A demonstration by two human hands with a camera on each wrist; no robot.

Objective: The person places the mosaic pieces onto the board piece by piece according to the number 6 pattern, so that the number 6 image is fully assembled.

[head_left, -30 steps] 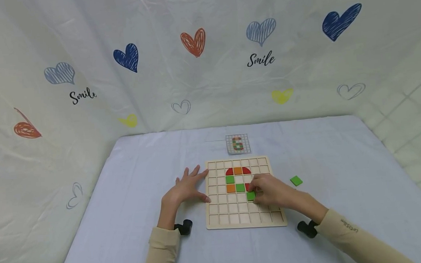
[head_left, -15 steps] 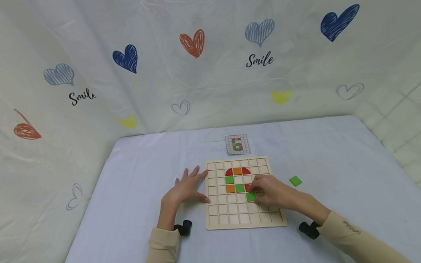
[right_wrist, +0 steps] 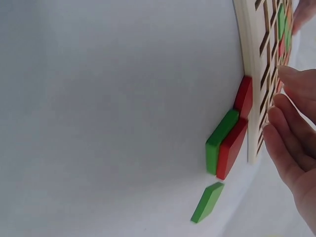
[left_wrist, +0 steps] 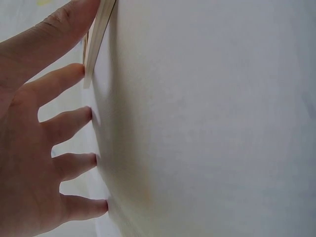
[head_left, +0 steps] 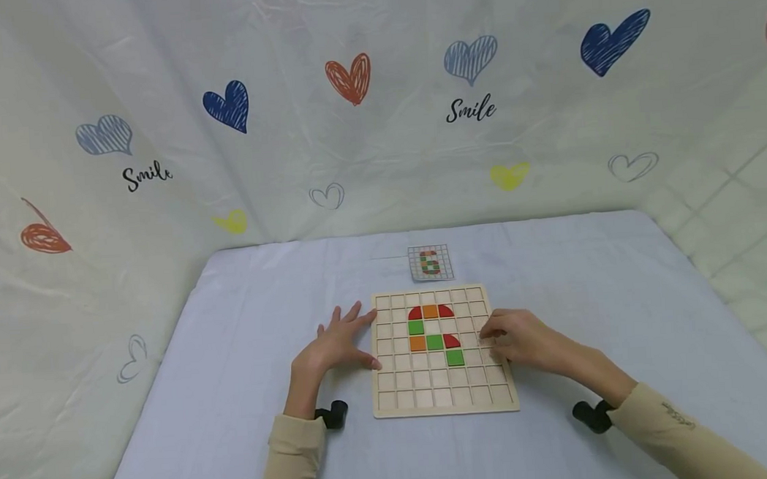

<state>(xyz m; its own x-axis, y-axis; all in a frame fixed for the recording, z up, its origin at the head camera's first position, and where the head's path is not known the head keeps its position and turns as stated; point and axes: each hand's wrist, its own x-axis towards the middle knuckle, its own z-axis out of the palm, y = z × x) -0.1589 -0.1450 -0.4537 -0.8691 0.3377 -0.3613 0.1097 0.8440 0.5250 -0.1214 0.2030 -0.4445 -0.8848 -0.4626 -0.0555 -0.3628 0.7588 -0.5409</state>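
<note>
A light wooden grid board point(head_left: 402, 381) lies on the table, with red, orange and green tiles set in its cells. The lowest of these is a green square point(head_left: 454, 357), just below a red rounded tile point(head_left: 451, 341). My left hand point(head_left: 334, 349) has its fingers spread, and its thumb and index fingertip touch the board's left edge. Over the right edge hovers my right hand point(head_left: 528, 340), fingers loosely bent and nothing between them. Beside the board in the right wrist view lie loose tiles: a green one point(right_wrist: 207, 202), another green point(right_wrist: 222, 136) and two red. My right hand hides them in the head view.
Behind the board lies a small printed card point(head_left: 430, 264) showing a coloured grid pattern. White cloth point(head_left: 281, 297) covers the table. A curtain with printed hearts point(head_left: 349, 79) hangs at the back.
My right hand has let go of the green square, which stays in its cell, and has moved right to the board's edge. The left hand keeps its place.
</note>
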